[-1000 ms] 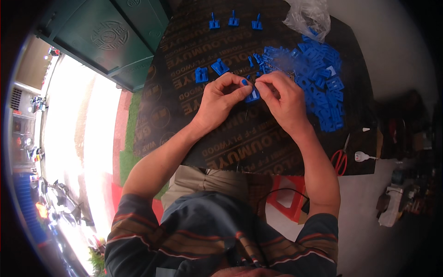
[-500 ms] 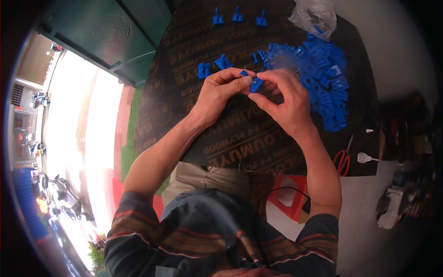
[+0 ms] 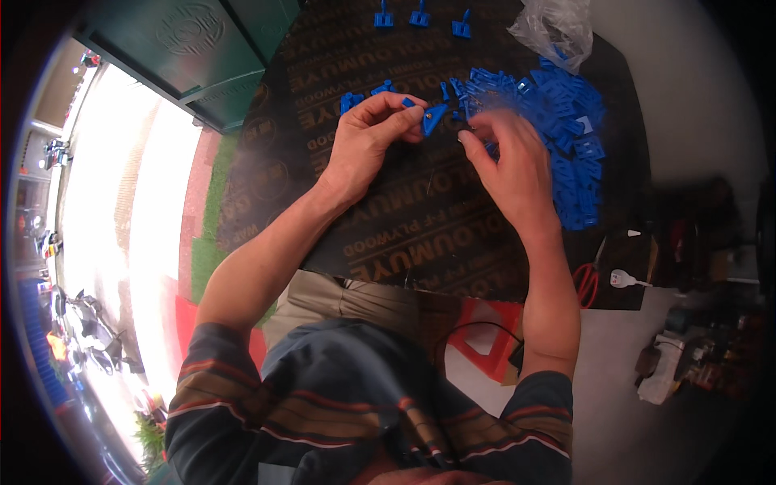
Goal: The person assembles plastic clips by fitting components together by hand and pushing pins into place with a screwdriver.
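Between the thumb and fingertips of my left hand [image 3: 364,144] is a small blue triangular plastic piece [image 3: 436,119] with a brass-coloured dot on it. My right hand [image 3: 515,166] hovers just to the right, apart from that piece, its fingers curved and slightly spread. Motion smears its fingertips, and nothing shows clearly between them. Beyond it lies a large heap of loose blue plastic parts [image 3: 570,145]. A few small blue pieces [image 3: 444,90] lie scattered between the two hands. Behind my left hand sit two blue clip-like pieces [image 3: 350,102], partly covered by it.
Three blue pieces with upright stems [image 3: 419,16] stand at the table's far edge. A crumpled clear plastic bag [image 3: 558,32] lies by the heap. Red-handled scissors [image 3: 586,284] and a white plug-like item [image 3: 622,279] rest near the right corner of the dark plywood tabletop [image 3: 388,234].
My right hand has let go of the blue triangular piece and drawn away to the right. My left hand has moved slightly left and away from me, still holding it. The whole view has shifted a little.
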`<state>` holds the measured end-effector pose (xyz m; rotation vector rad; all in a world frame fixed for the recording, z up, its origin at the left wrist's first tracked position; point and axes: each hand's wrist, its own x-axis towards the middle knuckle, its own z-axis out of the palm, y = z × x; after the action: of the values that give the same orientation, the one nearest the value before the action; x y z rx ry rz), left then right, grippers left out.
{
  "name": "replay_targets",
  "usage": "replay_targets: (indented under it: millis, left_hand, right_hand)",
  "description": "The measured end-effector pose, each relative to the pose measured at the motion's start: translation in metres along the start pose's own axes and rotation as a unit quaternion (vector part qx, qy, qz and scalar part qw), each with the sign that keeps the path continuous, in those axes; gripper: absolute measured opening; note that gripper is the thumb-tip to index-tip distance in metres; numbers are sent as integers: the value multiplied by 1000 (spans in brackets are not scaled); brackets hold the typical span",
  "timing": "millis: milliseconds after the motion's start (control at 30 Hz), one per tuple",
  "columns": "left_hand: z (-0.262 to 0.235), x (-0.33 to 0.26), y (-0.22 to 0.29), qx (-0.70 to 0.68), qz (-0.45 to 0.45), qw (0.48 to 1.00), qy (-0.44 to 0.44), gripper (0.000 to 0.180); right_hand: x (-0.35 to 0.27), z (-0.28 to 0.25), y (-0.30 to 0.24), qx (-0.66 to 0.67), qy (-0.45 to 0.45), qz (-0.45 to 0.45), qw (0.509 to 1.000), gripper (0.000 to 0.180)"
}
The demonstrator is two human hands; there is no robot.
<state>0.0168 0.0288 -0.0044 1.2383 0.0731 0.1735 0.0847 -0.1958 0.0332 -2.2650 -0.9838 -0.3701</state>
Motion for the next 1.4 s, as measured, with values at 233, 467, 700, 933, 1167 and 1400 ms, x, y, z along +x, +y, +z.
replay_targets:
  millis: [233, 467, 700, 933, 1167, 1400]
  left_hand:
    - [1, 2, 2, -35, 1, 998, 43, 18]
    - [-1, 0, 5, -2, -28, 999, 45, 21]
    - [4, 0, 1, -38, -24, 999, 27, 24]
    - [3, 1, -2, -18, 32, 999, 5, 22]
    - [13, -5, -5, 72, 91, 992, 39, 15]
    - [11, -6, -2, 73, 92, 992, 41, 15]
  right_hand:
    - [-4, -20, 10, -110, -137, 68, 982, 17]
    - [-4, -9, 20, -129, -75, -10, 989, 11]
    - [3, -8, -2, 7, 20, 62, 998, 9]
    - [-3, 0, -17, 19, 29, -48, 998, 9]
    - [-5, 4, -15, 2, 23, -57, 998, 7]
    - [-4, 7, -15, -10, 23, -60, 998, 7]
